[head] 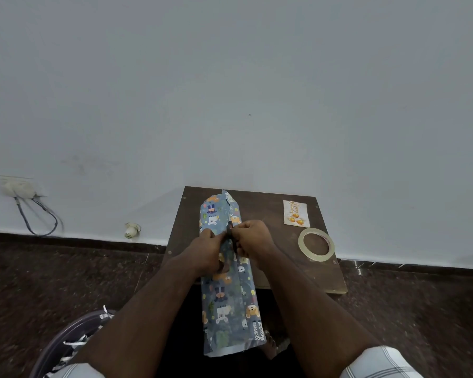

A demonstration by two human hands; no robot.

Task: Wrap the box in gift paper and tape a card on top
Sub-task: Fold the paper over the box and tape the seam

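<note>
**Desk:** Where is the box?

**Me:** I can't see the box itself. From my head view, gift paper (230, 290) printed with bears is wrapped in a long tube around it, lying on the small dark bench (268, 211) and running from 12 o'clock down to 6 o'clock, with its near end hanging past the bench edge. The seam runs along the top.

**Desk:** And the hands?

**Me:** Both meet at the seam, around the middle of the tube. My left hand (206, 249) has its fingers curled and pinching the paper at the seam. My right hand (253, 238) is curled around something dark and thin at the seam; I cannot tell what it is. So each grip is narrow and holding, left on the paper, right on that dark thing.

**Desk:** Card and tape?

**Me:** The card (295, 213) lies flat at 2 o'clock from the hands, near the far right corner of the bench. The tape roll (316, 244) lies flat at 3 o'clock, just nearer to me than the card and apart from it.
</note>
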